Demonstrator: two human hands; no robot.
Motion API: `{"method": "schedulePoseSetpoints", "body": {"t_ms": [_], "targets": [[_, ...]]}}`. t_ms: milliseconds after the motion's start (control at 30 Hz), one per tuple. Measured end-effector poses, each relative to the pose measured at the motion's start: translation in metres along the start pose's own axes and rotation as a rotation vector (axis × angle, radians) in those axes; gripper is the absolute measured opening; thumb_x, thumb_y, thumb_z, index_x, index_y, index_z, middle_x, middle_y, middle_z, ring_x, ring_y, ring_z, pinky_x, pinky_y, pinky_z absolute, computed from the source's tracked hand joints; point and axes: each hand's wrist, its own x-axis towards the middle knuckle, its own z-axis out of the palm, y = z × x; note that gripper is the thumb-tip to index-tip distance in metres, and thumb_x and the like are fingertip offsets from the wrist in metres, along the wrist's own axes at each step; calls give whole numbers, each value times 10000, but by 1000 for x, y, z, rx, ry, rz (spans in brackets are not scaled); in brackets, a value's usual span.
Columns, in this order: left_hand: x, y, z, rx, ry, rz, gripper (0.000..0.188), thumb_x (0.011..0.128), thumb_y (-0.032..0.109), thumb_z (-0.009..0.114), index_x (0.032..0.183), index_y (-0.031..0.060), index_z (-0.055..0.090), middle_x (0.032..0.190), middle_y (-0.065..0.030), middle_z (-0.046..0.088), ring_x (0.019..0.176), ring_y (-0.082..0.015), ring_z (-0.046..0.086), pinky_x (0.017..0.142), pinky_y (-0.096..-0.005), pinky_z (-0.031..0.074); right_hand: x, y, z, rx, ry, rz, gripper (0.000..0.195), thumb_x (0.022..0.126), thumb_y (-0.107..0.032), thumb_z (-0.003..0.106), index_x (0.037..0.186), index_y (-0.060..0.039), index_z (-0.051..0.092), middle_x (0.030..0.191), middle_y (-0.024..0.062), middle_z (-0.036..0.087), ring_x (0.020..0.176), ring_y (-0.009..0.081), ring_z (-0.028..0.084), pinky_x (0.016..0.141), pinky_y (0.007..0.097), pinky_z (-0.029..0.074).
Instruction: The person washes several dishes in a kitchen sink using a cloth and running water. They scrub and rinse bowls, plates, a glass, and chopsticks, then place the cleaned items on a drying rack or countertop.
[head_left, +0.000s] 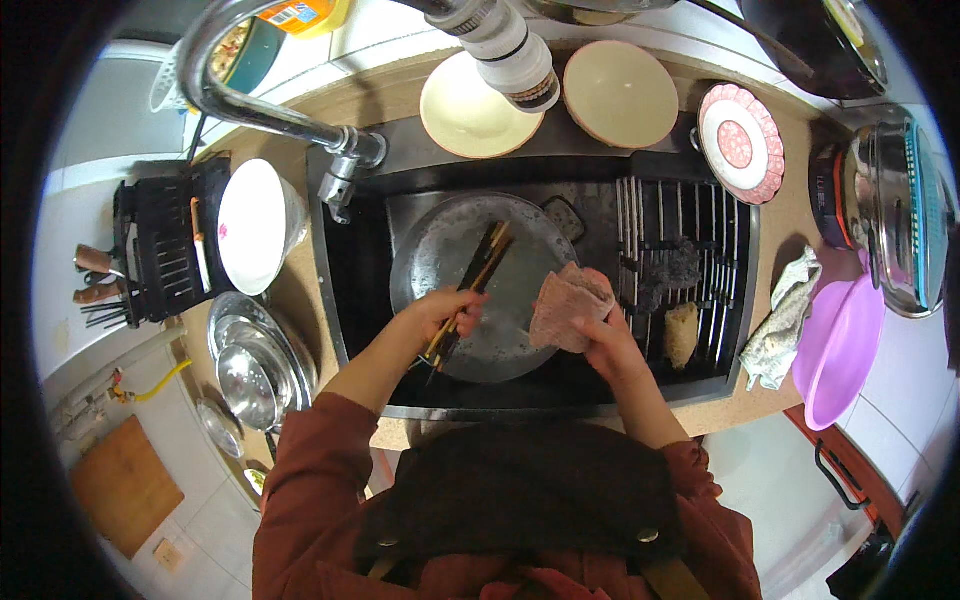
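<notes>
My left hand (451, 315) grips a bundle of chopsticks (491, 259), dark and light brown, slanting over a large round metal pan (427, 255) in the sink. A pinkish cloth (566, 307) is in my right hand (611, 337), folded between thumb and fingers, above the pan's right side. The pan seems to hold water; its surface has small bubbles or drops. To the right of my right hand, a metal rack (712, 247) spans the sink, bearing a dark scouring pad (679, 266) and a yellowish sponge-like piece (681, 335).
A faucet (341, 180) arches over the back left, its nozzle (525, 75) above two cream bowls (480, 112) (621, 94). A pink-rimmed plate (742, 142) leans at the back right. Left stand a white bowl (255, 225) and metal bowls (259, 375); right, a rag (784, 322) and purple basin (840, 352).
</notes>
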Motion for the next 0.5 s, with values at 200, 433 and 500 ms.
{"method": "schedulePoseSetpoints", "body": {"t_ms": [200, 433, 500], "targets": [[-59, -24, 23, 301, -31, 199, 230, 798, 92, 538, 999, 75, 427, 551, 9, 363, 416, -77, 342, 397, -224, 291, -3, -27, 43, 72, -227, -18, 652, 719, -99, 630, 1287, -109, 310, 1219, 84, 435, 1143, 219, 422, 952, 364, 358], [-87, -54, 60, 208, -168, 455, 194, 819, 180, 583, 923, 92, 445, 553, 14, 380, 416, -75, 341, 405, -227, 299, -15, -1, 87, -144, -66, -193, 528, 792, -110, 599, 1250, -115, 335, 1145, 51, 468, 1088, 168, 434, 892, 323, 389], [-97, -69, 70, 13, -257, 569, 192, 818, 203, 596, 876, 99, 445, 551, 19, 386, 418, -70, 342, 407, -226, 305, -28, 1, 94, -126, -15, -205, 527, 793, -126, 608, 1246, -118, 338, 1138, 48, 470, 1061, 164, 449, 872, 313, 400]]}}
